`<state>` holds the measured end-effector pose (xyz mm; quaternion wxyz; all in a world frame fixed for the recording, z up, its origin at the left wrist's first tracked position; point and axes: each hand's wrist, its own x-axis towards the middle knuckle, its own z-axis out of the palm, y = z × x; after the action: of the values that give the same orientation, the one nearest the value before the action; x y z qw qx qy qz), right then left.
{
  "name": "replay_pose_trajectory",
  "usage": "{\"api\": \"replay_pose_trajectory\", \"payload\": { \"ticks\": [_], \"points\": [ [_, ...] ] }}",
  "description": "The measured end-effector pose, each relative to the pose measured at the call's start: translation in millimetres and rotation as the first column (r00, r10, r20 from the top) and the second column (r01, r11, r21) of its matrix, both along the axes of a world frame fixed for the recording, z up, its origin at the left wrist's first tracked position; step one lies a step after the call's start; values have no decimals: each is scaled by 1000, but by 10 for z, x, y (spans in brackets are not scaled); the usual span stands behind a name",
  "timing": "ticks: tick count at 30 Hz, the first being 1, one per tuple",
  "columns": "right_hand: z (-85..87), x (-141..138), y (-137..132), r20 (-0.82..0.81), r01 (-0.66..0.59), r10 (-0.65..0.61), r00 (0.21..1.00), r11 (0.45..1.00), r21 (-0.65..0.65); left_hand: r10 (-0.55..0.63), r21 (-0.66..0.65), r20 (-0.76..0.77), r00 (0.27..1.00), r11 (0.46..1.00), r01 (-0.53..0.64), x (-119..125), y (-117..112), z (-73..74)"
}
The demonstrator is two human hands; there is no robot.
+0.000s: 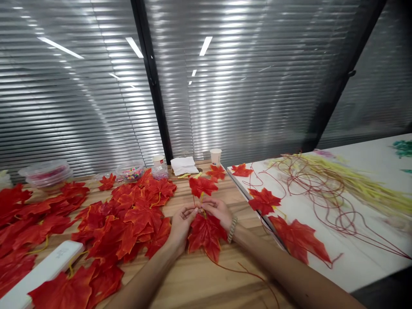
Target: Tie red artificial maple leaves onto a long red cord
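My left hand [182, 221] and my right hand [221, 213] meet fingertip to fingertip over the wooden table, both closed in a pinch. Between them they grip a thin red cord [194, 200] and the yellow stem of an artificial maple leaf [207, 235], which lies just below my fingers. Another red maple leaf [202, 186] is right above the fingertips, its yellow stem pointing down toward them. Exactly how the cord and stems cross is hidden by my fingers. From under the lower leaf a length of red cord [236, 270] trails right across the table. A beaded bracelet [232, 229] circles my right wrist.
Piles of red maple leaves [141, 214] cover the left side, beside a long white box [48, 274]. Bead tubs [132, 171], paper cups [215, 156] and a napkin [184, 165] stand behind. On the right white table [347, 266] lie tangled red cord [317, 184] and yellow raffia-like strands [360, 182].
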<state>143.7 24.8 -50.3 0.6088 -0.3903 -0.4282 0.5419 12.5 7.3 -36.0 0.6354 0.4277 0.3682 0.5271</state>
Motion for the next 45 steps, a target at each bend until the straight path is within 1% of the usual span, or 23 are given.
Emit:
{"api": "replay_pose_trajectory", "payload": {
  "ticks": [4, 7, 10, 13, 17, 23, 27, 31, 39, 45],
  "points": [
    [45, -9, -26, -52, -41, 38, 998, 997, -65, 24, 11, -18, 1000, 1000, -23, 22, -7, 26],
    [73, -23, -57, -106, -49, 43, 993, 997, -56, 61, 2, -7, 998, 998, -61, 33, -7, 37],
    [83, -31, -81, -115, -35, 29, 993, 998, -51, 52, -5, -6, 999, 999, -52, 32, -4, 39],
    [93, -24, -89, -105, -2, -3, 994, 999, -47, 28, -11, -12, 1000, 1000, -28, 27, -1, 35],
    [109, -8, -86, -80, 5, -7, 997, 1000, -26, 19, -1, -23, 1000, 1000, -19, 29, 3, 32],
    [80, -16, -74, -2, 80, -80, 997, 997, -9, -8, -56, 10, 1000, 998, 8, 34, -3, 49],
    [77, -31, -94, 65, 102, -105, 992, 993, 57, -28, -60, 29, 999, 998, 29, 28, 2, 52],
    [100, -44, -123, 133, 113, -129, 983, 986, 120, -4, -69, 37, 999, 998, 7, 21, 15, 50],
    [92, -54, -111, 107, 123, -135, 985, 986, 108, -58, -69, 102, 993, 995, 65, 4, 59, 59],
    [71, -47, -109, 92, 80, -89, 992, 992, 99, -51, -110, 112, 992, 992, 63, -3, 62, 81]
  ]
}}
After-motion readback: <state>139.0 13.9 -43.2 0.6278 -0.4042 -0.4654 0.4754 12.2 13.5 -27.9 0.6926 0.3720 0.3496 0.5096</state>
